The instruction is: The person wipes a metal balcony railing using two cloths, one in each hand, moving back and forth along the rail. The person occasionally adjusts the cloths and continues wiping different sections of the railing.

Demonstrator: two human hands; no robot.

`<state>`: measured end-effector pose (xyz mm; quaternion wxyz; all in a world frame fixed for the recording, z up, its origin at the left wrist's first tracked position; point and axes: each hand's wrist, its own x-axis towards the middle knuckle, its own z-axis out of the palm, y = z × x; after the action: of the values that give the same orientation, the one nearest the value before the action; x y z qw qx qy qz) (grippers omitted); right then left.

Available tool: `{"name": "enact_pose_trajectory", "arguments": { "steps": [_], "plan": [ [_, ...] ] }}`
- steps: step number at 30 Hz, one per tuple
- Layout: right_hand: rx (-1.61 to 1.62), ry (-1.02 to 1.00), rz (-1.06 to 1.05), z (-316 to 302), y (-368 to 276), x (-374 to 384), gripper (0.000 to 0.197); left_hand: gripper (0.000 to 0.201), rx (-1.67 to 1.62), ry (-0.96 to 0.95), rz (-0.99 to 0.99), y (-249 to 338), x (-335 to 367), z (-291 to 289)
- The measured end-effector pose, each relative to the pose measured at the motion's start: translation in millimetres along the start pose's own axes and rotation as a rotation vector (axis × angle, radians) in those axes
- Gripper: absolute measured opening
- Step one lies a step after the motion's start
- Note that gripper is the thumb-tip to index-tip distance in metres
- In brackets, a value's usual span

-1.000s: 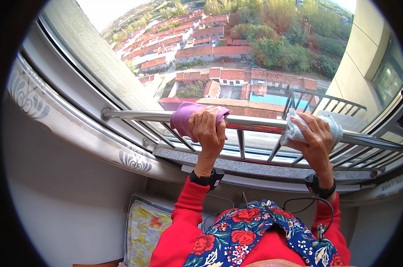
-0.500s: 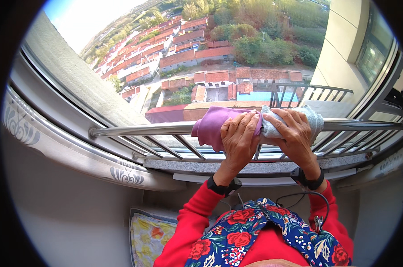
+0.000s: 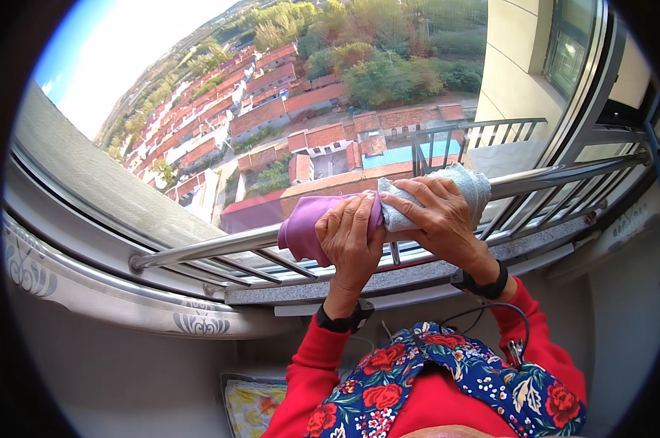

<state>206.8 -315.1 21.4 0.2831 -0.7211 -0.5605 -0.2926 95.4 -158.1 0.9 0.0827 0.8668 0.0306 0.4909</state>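
Observation:
A shiny metal handrail (image 3: 220, 243) runs across the window. My left hand (image 3: 352, 232) is closed over a purple cloth (image 3: 305, 225) that is wrapped on the rail. Right beside it, my right hand (image 3: 439, 217) grips a pale blue-grey cloth (image 3: 472, 187) folded around the same bar. The two cloths meet between my hands, and the hands nearly touch. The bar beneath the cloths is hidden, as are the ends of my thumbs.
Below the rail are metal bars and a speckled stone sill (image 3: 315, 287). A patterned curtain (image 3: 155, 315) is bunched along the left. A yellow floral mat (image 3: 249, 401) lies on the floor. A cable (image 3: 523, 321) loops near my right forearm. Rooftops show outside.
The view has tilted and shifted, so the rail, cloths and hands appear further left. Both hands keep their hold on the cloths, side by side.

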Motion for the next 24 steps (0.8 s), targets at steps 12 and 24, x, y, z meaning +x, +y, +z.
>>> {"name": "enact_pose_trajectory", "arguments": {
  "steps": [12, 24],
  "plan": [
    [0.041, 0.038, 0.021, 1.2, -1.0, -0.6, 0.061, 0.038, 0.065, -0.002, -0.034, 0.6, 10.3, 2.8],
    [0.01, 0.066, -0.008, 5.0, 0.6, -0.6, 0.069, 0.027, 0.022, 0.066, -0.046, -2.0, 6.4, 5.8]
  ]
}}
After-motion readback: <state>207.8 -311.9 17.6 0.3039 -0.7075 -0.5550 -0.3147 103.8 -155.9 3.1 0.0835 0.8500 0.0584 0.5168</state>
